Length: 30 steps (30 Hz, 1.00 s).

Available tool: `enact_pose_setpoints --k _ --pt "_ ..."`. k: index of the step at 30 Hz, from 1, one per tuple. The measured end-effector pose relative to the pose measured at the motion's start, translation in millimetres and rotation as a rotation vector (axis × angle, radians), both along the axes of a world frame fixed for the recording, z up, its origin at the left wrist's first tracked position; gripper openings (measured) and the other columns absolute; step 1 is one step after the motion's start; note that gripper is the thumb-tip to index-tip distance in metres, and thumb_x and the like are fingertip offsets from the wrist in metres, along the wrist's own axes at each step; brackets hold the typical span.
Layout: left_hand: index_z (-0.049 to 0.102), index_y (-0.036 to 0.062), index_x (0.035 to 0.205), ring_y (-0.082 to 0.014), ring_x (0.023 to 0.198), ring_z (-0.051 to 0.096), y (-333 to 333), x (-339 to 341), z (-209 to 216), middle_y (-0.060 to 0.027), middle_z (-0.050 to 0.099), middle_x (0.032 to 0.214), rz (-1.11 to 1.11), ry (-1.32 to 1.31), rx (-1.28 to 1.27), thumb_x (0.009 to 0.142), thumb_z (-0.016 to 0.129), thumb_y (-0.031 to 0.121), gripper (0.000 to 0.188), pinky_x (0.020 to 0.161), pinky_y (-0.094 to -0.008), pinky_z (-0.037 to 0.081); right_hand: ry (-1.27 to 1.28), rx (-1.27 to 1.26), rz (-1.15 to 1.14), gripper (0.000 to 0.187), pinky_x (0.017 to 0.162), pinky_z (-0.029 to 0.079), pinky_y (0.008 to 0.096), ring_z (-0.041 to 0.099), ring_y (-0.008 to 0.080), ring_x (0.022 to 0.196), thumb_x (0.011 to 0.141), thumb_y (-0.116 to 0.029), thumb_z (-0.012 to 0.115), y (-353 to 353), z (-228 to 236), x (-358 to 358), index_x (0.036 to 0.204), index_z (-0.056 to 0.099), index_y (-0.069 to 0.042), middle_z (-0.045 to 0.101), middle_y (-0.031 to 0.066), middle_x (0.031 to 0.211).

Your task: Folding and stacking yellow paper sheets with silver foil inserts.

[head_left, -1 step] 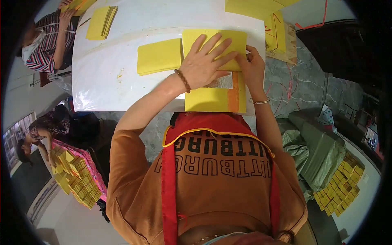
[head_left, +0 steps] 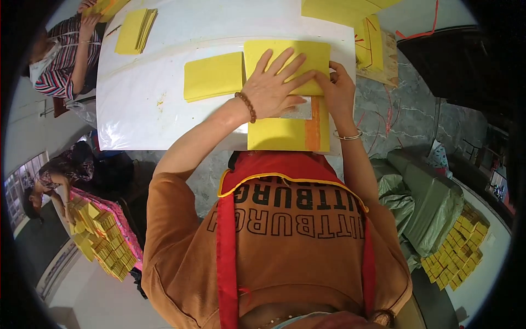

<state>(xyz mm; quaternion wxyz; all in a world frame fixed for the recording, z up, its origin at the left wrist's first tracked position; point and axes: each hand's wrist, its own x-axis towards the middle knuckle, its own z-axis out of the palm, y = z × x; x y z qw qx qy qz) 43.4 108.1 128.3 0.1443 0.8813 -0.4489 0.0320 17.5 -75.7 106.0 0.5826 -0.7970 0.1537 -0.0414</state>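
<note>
My left hand (head_left: pixel 272 86) lies flat with fingers spread on a yellow paper sheet (head_left: pixel 312 52) at the table's near edge. At the sheet's right edge my right hand (head_left: pixel 338 93) has thumb and fingers closed on the paper's border; the fingertips are partly hidden. Nearer to me, yellow paper (head_left: pixel 276 135) with an orange strip (head_left: pixel 312 131) reaches the table edge. A silver patch (head_left: pixel 301 112) shows partly beneath my left hand. Touching or almost touching the sheet's left side is a neat stack of yellow paper (head_left: pixel 212 77).
The white table (head_left: pixel 142 104) carries another yellow stack (head_left: pixel 134 32) at the far left, near a co-worker's arm (head_left: pixel 83 52). Yellow bundles (head_left: pixel 370 44) stand off the table's right side. Another person bends over piled yellow bundles (head_left: pixel 112 241) at the lower left.
My left hand's fingers have shifted very slightly left and nearer to me. The right hand and papers look almost the same.
</note>
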Motion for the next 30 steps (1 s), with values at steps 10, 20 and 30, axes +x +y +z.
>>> enact_pose_setpoints --k 10,20,30 --pt "0.031 0.0177 0.138 -0.0294 0.135 0.015 2 -1 -21 -0.0101 0.023 0.145 0.072 0.035 0.069 0.086 0.040 0.054 0.064 0.106 -0.0518 0.010 -0.338 -0.712 0.381 0.043 0.093 0.029 0.0479 0.044 0.0234 0.114 0.084 -0.030 0.056 0 16 -44 0.122 0.050 -0.010 0.049 0.0071 0.124" --pt "0.044 0.0069 0.127 -0.0304 0.115 0.040 -6 4 -10 -0.0169 0.043 0.127 -0.038 -0.136 0.081 0.077 0.056 0.039 0.061 0.090 -0.0413 0.035 -0.130 -0.455 0.730 0.045 0.106 0.014 0.0510 0.023 0.0267 0.134 0.092 -0.035 0.039 -17 -1 -42 0.130 0.045 -0.012 0.032 0.0068 0.143" --pt "0.052 0.0017 0.118 -0.0292 0.103 0.055 16 9 2 -0.0150 0.056 0.114 0.048 -0.207 -0.477 0.066 0.058 0.002 0.051 0.087 -0.0386 0.044 -0.421 -0.164 0.395 0.040 0.097 0.035 0.0341 0.048 0.0234 0.114 0.079 -0.006 0.058 -26 13 -66 0.118 0.053 -0.003 0.053 0.0117 0.120"
